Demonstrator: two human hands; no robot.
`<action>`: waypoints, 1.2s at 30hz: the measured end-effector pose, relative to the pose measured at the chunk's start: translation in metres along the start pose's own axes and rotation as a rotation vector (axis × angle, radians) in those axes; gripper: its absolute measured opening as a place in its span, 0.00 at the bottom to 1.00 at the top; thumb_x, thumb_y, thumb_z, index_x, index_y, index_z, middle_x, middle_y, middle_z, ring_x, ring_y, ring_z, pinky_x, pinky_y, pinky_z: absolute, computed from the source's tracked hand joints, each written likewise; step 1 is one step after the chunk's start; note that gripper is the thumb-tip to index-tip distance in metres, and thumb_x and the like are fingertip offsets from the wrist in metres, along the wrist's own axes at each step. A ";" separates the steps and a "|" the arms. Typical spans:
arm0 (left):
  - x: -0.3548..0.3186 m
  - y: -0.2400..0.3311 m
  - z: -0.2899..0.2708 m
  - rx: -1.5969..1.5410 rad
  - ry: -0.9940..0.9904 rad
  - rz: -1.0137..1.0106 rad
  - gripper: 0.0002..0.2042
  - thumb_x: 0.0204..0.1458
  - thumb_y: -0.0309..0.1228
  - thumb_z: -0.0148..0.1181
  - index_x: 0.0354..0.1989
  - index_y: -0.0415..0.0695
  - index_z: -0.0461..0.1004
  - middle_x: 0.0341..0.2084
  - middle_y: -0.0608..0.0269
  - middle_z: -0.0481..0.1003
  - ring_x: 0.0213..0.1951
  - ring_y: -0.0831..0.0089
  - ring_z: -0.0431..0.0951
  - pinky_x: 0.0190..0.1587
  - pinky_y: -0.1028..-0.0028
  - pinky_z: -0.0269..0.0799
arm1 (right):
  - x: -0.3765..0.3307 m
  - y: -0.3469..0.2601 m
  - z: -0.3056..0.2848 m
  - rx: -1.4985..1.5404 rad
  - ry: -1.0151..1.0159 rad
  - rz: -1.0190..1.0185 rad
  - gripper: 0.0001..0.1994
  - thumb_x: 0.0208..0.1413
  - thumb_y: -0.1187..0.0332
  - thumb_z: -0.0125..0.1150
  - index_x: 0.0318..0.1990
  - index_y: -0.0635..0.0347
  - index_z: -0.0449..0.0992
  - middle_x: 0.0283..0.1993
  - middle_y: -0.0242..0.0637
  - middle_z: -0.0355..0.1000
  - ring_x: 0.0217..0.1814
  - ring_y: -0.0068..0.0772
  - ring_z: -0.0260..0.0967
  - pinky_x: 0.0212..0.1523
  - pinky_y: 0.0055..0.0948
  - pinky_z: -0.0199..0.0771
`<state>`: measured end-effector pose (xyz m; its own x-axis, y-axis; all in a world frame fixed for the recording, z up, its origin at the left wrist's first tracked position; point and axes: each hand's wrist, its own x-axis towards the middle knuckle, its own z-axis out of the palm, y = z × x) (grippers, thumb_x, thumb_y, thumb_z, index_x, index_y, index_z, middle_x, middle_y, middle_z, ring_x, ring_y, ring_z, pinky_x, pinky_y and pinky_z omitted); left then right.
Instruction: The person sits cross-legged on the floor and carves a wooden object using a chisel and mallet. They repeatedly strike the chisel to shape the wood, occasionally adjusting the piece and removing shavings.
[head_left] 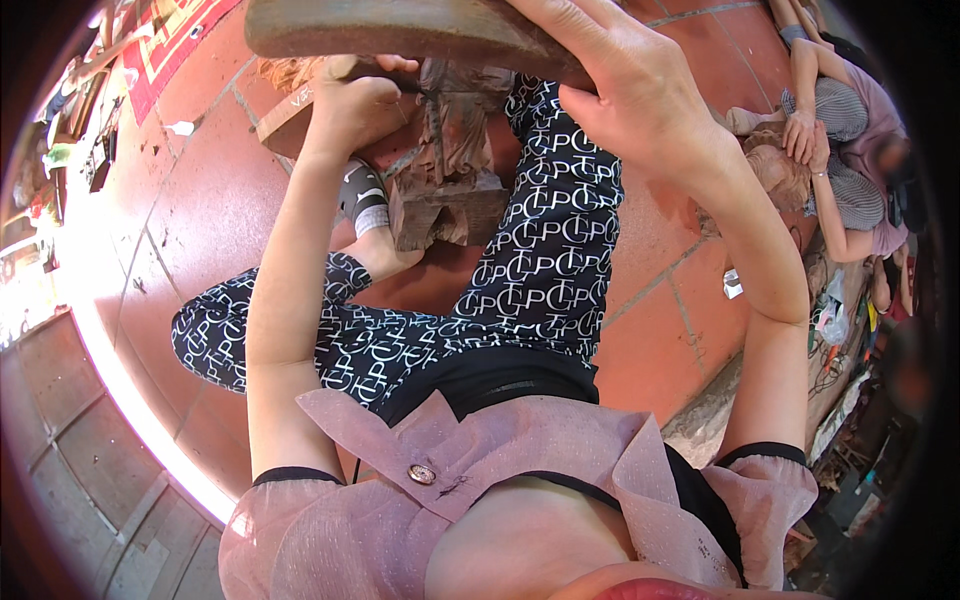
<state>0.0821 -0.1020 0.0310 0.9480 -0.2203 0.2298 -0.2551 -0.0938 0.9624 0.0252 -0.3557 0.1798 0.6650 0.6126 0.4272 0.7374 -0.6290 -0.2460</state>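
Note:
A thick, curved piece of dark wood (410, 30) crosses the top of the view, close to the camera. My right hand (640, 95) grips its right end, thumb below and fingers over the top, partly cut off by the edge. Lower and to the left, my left hand (355, 108) is closed beside a carved wooden figure (450, 150); whatever its fingers hold is hidden. That figure stands between my legs on a blocky wooden base (445, 212). The curved wood hides the figure's upper part.
A flat wooden board (285, 125) lies left of the figure on the red tiled floor (190, 240). At right, another person (850, 130) sits with hands on a carved wooden piece (775, 170). Tools and a plastic bag (832, 315) clutter the right edge.

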 end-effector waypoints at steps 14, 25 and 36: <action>0.015 -0.004 0.036 0.073 -0.017 -0.019 0.08 0.36 0.13 0.56 0.26 0.37 0.74 0.28 0.67 0.76 0.37 0.76 0.79 0.41 0.77 0.72 | -0.018 0.009 0.003 -0.057 -0.112 0.243 0.45 0.44 0.80 0.56 0.73 0.39 0.52 0.42 0.47 0.67 0.40 0.53 0.72 0.40 0.44 0.76; -0.007 0.016 -0.009 -0.055 -0.031 -0.167 0.14 0.38 0.09 0.57 0.30 0.39 0.65 0.32 0.60 0.74 0.48 0.65 0.80 0.51 0.67 0.76 | -0.029 0.011 0.011 0.039 -0.047 0.155 0.45 0.41 0.82 0.54 0.72 0.44 0.54 0.54 0.48 0.68 0.47 0.56 0.73 0.43 0.44 0.76; -0.004 0.035 0.007 -0.113 0.004 -0.204 0.12 0.36 0.13 0.60 0.31 0.38 0.69 0.32 0.57 0.79 0.40 0.69 0.79 0.43 0.71 0.77 | -0.027 0.008 0.006 0.044 -0.092 0.174 0.45 0.41 0.82 0.55 0.73 0.45 0.54 0.50 0.47 0.68 0.45 0.54 0.73 0.41 0.43 0.76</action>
<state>0.0680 -0.1113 0.0628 0.9785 -0.2040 0.0296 -0.0358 -0.0268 0.9990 0.0139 -0.3738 0.1611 0.7896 0.5388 0.2937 0.6133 -0.7092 -0.3478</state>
